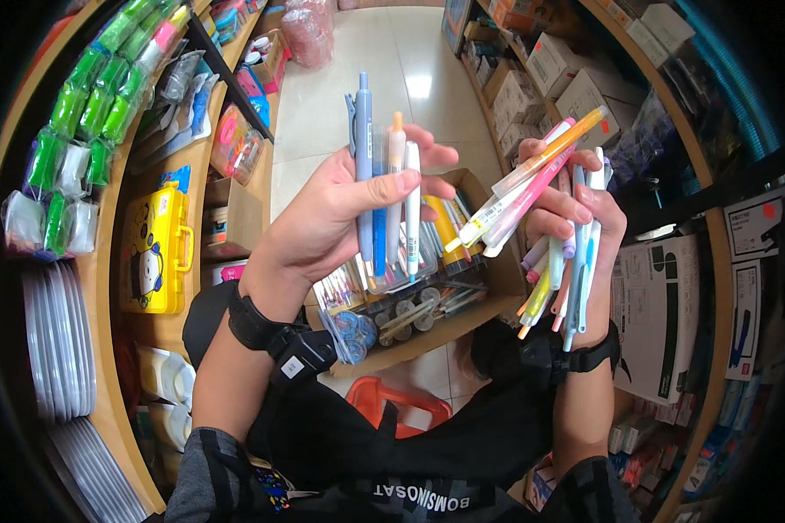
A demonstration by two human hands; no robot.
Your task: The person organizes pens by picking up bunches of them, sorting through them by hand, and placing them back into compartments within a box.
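Several pens and markers stand roughly upright in my left hand (340, 196), pinned by the thumb. Among them are a grey-blue pen (364, 144) with a clip, a blue pen (379, 242) and a white marker (413, 222). My right hand (589, 202) grips a larger, fanned bunch of pens and highlighters. In that bunch an orange marker (556, 147) and a pink marker (540, 183) tilt up to the right, while a pale blue pen (579, 281) points down. Below both hands is an open cardboard box (510, 274) holding pens, clear tubs and round blue-lidded items.
Wooden shelves flank me. On the left are green packets (82, 108), a yellow case (154, 252) and stacked plastic sheets (59, 346). White cartons (553, 62) fill the right shelves. An orange plastic stool or basket (366, 392) is between my legs. Pink wrapped rolls (307, 33) stand on the tiled floor.
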